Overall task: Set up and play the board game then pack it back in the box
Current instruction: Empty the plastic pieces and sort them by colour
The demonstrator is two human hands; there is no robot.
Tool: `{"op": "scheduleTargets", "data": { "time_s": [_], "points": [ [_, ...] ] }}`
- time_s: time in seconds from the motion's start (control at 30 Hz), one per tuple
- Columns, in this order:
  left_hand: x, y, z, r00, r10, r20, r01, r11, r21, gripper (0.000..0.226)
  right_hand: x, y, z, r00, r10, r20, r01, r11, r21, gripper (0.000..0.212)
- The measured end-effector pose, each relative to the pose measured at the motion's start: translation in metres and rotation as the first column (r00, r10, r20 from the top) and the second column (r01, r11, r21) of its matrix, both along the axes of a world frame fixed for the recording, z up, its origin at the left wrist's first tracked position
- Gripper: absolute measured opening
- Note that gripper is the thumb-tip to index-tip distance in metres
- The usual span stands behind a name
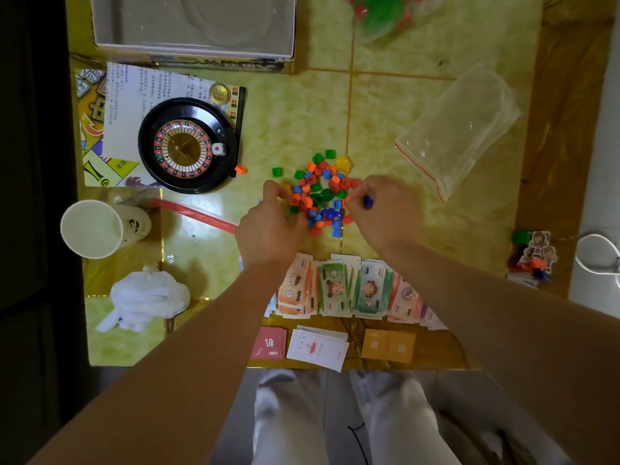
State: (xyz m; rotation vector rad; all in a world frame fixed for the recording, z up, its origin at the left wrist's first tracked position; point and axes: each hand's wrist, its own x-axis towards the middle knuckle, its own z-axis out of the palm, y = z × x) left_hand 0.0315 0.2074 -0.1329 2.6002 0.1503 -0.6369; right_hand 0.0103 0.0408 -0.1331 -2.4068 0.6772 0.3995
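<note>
While I watch through the head camera, both hands hover over the pile of small plastic pieces [317,193] in the middle of the table [385,95]. The right hand [382,209] pinches a blue piece [368,202] at the pile's right edge. The left hand [271,223] curls its fingers into the pile's left edge; I cannot tell whether they grip anything. I see the open box [194,25] at the far edge, the roulette wheel [188,146] left of the pile, a clear zip bag [459,129] to the right. Play money [352,286] lies fanned at the near side, with card stacks [317,347] nearer still.
</note>
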Motion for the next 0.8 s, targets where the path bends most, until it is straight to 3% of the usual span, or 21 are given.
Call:
{"op": "scheduleTargets", "data": {
  "time_s": [0.03, 0.23, 0.33, 0.67, 0.73, 0.77, 0.8],
  "points": [
    [0.000, 0.000, -0.001, 1.000, -0.013, 0.001, 0.012, 1.000, 0.012, 0.028, 0.000, -0.001, -0.001, 1.000, 0.003, 0.014, -0.002, 1.000, -0.005, 0.002],
    [0.002, 0.001, -0.002, 0.999, -0.013, 0.051, 0.013, 1.000, 0.003, 0.029, 0.005, 0.003, -0.002, 0.992, 0.123, 0.039, -0.121, 0.991, -0.050, 0.024],
    [-0.003, 0.008, 0.001, 0.999, -0.025, 0.034, 0.024, 0.999, 0.027, 0.036, 0.006, 0.001, -0.003, 0.993, 0.118, 0.020, -0.117, 0.990, -0.073, 0.022],
    [0.006, 0.003, 0.000, 0.999, -0.033, 0.025, 0.033, 0.999, -0.009, 0.022, 0.010, -0.003, -0.008, 0.982, 0.187, -0.012, -0.188, 0.980, -0.062, 0.013],
    [0.007, 0.005, 0.001, 0.995, 0.099, 0.001, -0.098, 0.990, -0.102, 0.018, 0.011, -0.004, -0.006, 0.985, 0.172, 0.012, -0.172, 0.985, -0.003, 0.007],
    [0.009, 0.008, 0.001, 0.970, 0.240, -0.048, -0.245, 0.949, -0.200, 0.019, 0.013, -0.003, -0.005, 0.992, 0.127, 0.023, -0.128, 0.990, 0.062, 0.005],
    [0.013, 0.010, 0.002, 0.900, 0.410, -0.147, -0.435, 0.842, -0.320, 0.023, 0.015, -0.003, -0.002, 0.998, 0.053, 0.021, -0.056, 0.988, 0.143, 0.007]
  ]
}}
